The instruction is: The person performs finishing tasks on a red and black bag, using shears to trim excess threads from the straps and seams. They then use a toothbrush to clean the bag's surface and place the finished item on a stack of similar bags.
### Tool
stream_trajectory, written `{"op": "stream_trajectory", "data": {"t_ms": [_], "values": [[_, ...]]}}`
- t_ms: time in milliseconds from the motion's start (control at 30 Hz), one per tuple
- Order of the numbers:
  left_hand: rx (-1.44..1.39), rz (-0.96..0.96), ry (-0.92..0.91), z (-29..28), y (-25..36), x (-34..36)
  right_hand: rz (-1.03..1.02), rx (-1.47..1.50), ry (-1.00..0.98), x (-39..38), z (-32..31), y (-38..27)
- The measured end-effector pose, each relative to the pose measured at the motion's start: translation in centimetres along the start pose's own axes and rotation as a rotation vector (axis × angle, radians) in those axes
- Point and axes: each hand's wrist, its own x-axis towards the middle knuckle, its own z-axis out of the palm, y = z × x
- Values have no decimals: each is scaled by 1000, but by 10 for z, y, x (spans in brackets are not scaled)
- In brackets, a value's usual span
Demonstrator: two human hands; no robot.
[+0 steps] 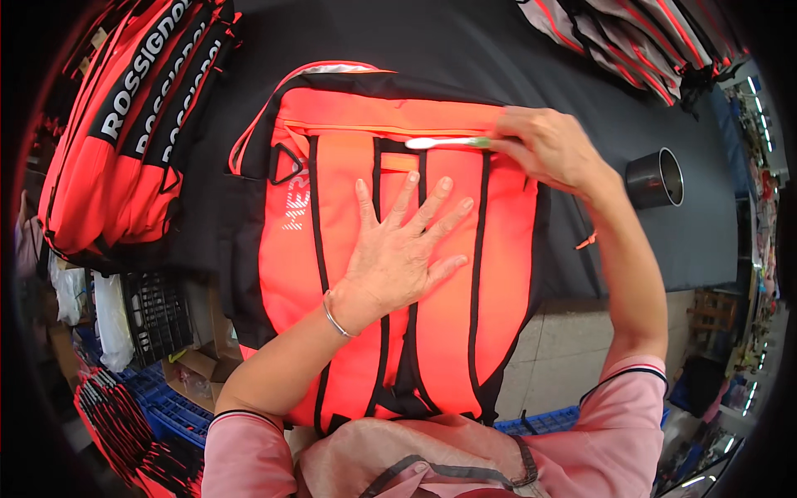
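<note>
A bright orange-red backpack (344,220) with black trim lies on the black-covered table, its shoulder straps facing up. My left hand (398,241) is spread flat on the straps, fingers pointing away from me. In my right hand (544,149), at the bag's upper right, is a toothbrush (448,143) with a white head and a green part near my fingers. Its head points left, close to the orange seam above the straps. The right fingers are slightly blurred and close around the handle, most of which they hide.
Several similar orange-red bags (108,174) stand stacked at the left. Grey bags with red piping (614,41) lie at the far right. A dark metal cup (643,181) stands right of my right forearm. Below the table's left side are a blue crate (170,411) and a cardboard box (195,373).
</note>
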Motion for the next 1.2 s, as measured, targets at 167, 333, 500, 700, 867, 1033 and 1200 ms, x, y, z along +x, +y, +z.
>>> {"op": "stream_trajectory", "data": {"t_ms": [167,333,500,700,867,1033,1200], "values": [[10,-18,19,1,1,0,88,44,-45,-12,-13,6],[-26,-11,-6,-1,-2,-1,47,31,-33,-3,-4,3],[-17,-22,7,1,1,0,88,43,-74,-14,-14,9],[-73,-6,21,1,-3,-4,130,10,-62,-36,-29,25],[-204,-126,324,4,-8,-7,328,185,30,-52,-54,21],[-77,-368,208,-24,-19,-5,151,463,303,3,-14,-22],[35,-292,189,-22,-50,-49,43,370,164,40,28,-35]]}}
